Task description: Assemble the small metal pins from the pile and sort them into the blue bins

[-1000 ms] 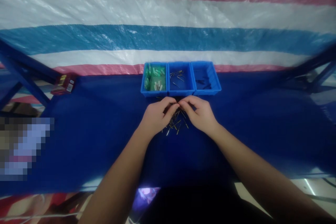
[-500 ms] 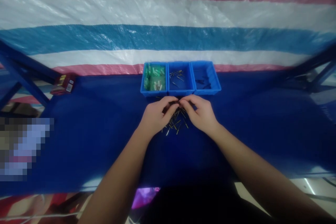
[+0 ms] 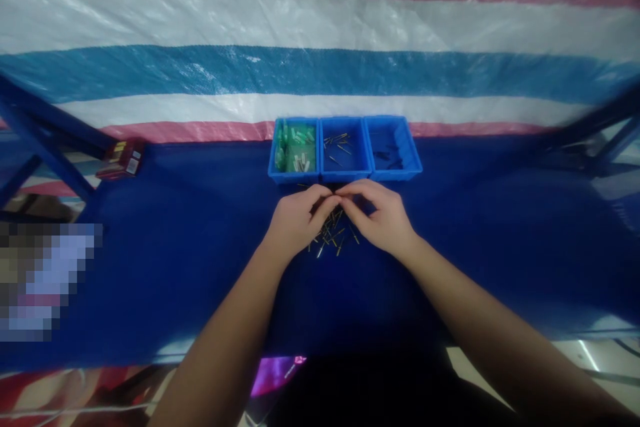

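Observation:
My left hand and my right hand meet at the fingertips over the blue table, thumbs and forefingers pinched together. Whatever lies between the fingers is too small and too hidden to name. Under and just in front of the hands is a loose heap of thin brass-coloured pins, partly covered by the fingers. Right behind the hands, three blue bins stand side by side. The middle bin holds several similar thin pins.
In the left bin are white pieces and green plastic bags. Dark pieces lie in the right bin. A small red box stands at the table's far left. Striped sheeting hangs behind, with blue frame legs at both sides.
The fingertips of my right hand have shifted slightly left, closer against those of my left hand. Bins and heap stay where they were.

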Demonstrator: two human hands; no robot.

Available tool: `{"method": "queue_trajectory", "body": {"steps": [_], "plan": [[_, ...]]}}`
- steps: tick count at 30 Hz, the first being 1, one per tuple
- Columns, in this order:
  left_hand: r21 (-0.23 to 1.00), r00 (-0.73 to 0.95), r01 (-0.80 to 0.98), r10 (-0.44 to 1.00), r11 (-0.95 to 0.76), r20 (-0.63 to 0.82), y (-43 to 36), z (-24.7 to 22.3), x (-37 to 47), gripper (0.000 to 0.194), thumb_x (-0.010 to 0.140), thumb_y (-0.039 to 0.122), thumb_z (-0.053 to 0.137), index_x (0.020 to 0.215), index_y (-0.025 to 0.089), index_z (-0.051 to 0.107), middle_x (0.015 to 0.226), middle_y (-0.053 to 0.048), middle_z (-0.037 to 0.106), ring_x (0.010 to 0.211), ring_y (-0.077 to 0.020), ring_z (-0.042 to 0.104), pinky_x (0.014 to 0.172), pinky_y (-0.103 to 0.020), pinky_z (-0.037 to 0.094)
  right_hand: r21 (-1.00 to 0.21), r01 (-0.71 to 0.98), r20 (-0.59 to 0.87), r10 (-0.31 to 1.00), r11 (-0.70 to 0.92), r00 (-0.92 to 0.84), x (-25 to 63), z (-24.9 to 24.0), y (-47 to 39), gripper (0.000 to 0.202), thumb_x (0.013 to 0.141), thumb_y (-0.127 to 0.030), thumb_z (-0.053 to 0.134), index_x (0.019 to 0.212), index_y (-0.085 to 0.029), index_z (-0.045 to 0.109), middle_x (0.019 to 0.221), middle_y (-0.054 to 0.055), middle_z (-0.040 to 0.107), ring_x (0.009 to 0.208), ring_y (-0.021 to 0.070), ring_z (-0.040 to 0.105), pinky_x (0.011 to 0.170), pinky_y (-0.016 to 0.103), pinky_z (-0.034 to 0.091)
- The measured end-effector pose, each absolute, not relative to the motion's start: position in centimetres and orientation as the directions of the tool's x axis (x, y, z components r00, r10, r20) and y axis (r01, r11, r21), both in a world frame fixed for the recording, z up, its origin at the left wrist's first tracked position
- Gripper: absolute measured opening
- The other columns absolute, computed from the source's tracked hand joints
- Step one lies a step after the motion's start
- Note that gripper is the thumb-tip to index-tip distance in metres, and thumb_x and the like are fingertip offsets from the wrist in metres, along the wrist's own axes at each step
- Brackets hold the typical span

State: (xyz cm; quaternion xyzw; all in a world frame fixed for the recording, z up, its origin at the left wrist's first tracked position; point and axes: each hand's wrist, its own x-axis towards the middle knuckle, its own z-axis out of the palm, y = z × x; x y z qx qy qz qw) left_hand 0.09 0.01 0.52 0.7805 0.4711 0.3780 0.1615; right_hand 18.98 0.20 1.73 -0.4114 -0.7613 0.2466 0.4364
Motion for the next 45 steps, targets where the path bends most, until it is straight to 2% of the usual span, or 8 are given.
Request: {"method": "queue_trajectory", "body": {"steps": [6, 12, 16, 20, 28, 36, 42, 45], "plan": [[0.653, 0.269, 0.569, 0.864, -0.5, 0.426, 0.0, 0.4, 0.0, 0.02, 0.095, 0.038, 0.06, 0.092, 0.02, 0.068, 0.075, 0.003, 0.071, 0.064, -0.0101, 0.064, 0.062, -0.022, 0.047, -0.738, 0.407, 0.46, 0.842, 0.539, -0.283, 18.9, 1.6, 0.0, 0.017, 0.088, -0.019, 0.066, 0.104, -0.022, 0.071, 0.092, 0.003, 0.074, 0.082, 0.0157, 0.068, 0.075, 0.03, 0.057], [0.683, 0.269, 0.529, 0.863, -0.504, 0.428, -0.3, 0.5, 0.3, 0.015, 0.093, 0.03, 0.061, 0.104, 0.022, 0.067, 0.071, 0.004, 0.067, 0.06, -0.0084, 0.062, 0.063, -0.02, 0.048, -0.872, 0.305, 0.34, 0.922, 0.383, -0.187, 18.8, 1.3, 0.0, 0.029, 0.09, -0.021, 0.065, 0.119, -0.022, 0.065, 0.092, 0.001, 0.077, 0.083, 0.016, 0.071, 0.085, 0.034, 0.057], [0.668, 0.283, 0.545, 0.861, -0.507, 0.423, -0.3, 0.4, 0.4, 0.02, 0.09, 0.027, 0.064, 0.109, 0.023, 0.066, 0.062, 0.008, 0.056, 0.054, -0.007, 0.056, 0.059, -0.019, 0.045, -0.97, 0.129, 0.186, 0.971, 0.205, -0.149, 18.6, 1.2, 0.2, 0.024, 0.088, -0.03, 0.07, 0.11, -0.021, 0.064, 0.092, 0.003, 0.078, 0.084, 0.0182, 0.074, 0.083, 0.036, 0.058], [0.663, 0.268, 0.553, 0.861, -0.505, 0.432, -0.2, 0.2, 0.4, 0.016, 0.092, 0.031, 0.063, 0.105, 0.023, 0.066, 0.063, 0.007, 0.059, 0.055, -0.007, 0.057, 0.059, -0.019, 0.045, -0.997, 0.004, 0.074, 0.985, 0.076, -0.155, 18.4, 1.1, 0.3, 0.024, 0.084, -0.035, 0.074, 0.096, -0.021, 0.059, 0.078, 0.001, 0.076, 0.072, 0.0162, 0.072, 0.068, 0.03, 0.057], [0.631, 0.271, 0.622, 0.884, -0.463, 0.382, -0.2, 0.4, 0.2, 0.019, 0.099, 0.033, 0.052, 0.105, 0.021, 0.066, 0.086, 0.0, 0.073, 0.068, -0.011, 0.066, 0.065, -0.023, 0.048, -0.977, 0.092, 0.179, 0.972, 0.194, -0.152, 18.5, 1.1, 0.4, 0.019, 0.082, -0.031, 0.076, 0.095, -0.019, 0.069, 0.084, 0.003, 0.074, 0.074, 0.0152, 0.068, 0.069, 0.03, 0.055], [0.601, 0.294, 0.648, 0.881, -0.468, 0.37, 0.0, 0.8, 0.1, 0.028, 0.101, 0.035, 0.045, 0.092, 0.018, 0.066, 0.073, 0.0, 0.069, 0.06, -0.0112, 0.061, 0.058, -0.023, 0.044, -0.976, 0.114, 0.17, 0.978, 0.184, -0.122, 18.3, 1.7, 0.1, 0.017, 0.08, -0.032, 0.077, 0.09, -0.02, 0.073, 0.077, 0.001, 0.071, 0.067, 0.0137, 0.064, 0.063, 0.03, 0.054], [0.595, 0.299, 0.652, 0.88, -0.471, 0.369, -0.1, 0.9, 0.2, 0.029, 0.102, 0.035, 0.045, 0.096, 0.019, 0.068, 0.071, 0.0, 0.069, 0.061, -0.0115, 0.062, 0.06, -0.024, 0.045, -0.991, 0.072, 0.124, 0.98, 0.114, 0.159, 19.0, 1.7, 1.1, 0.02, 0.081, -0.037, 0.075, 0.087, -0.02, 0.068, 0.066, -0.001, 0.066, 0.048, 0.0102, 0.057, 0.042, 0.024, 0.048], [0.58, 0.301, 0.66, 0.875, -0.478, 0.379, -0.1, 0.9, 0.2, 0.029, 0.101, 0.035, 0.046, 0.094, 0.019, 0.069, 0.07, 0.0, 0.069, 0.06, -0.0115, 0.061, 0.059, -0.024, 0.045, -0.988, 0.099, 0.143, 0.94, 0.118, 0.311, 19.9, 1.0, 2.0, 0.026, 0.085, -0.043, 0.07, 0.096, -0.019, 0.066, 0.084, 0.004, 0.07, 0.054, 0.0111, 0.064, 0.039, 0.022, 0.048]]}}
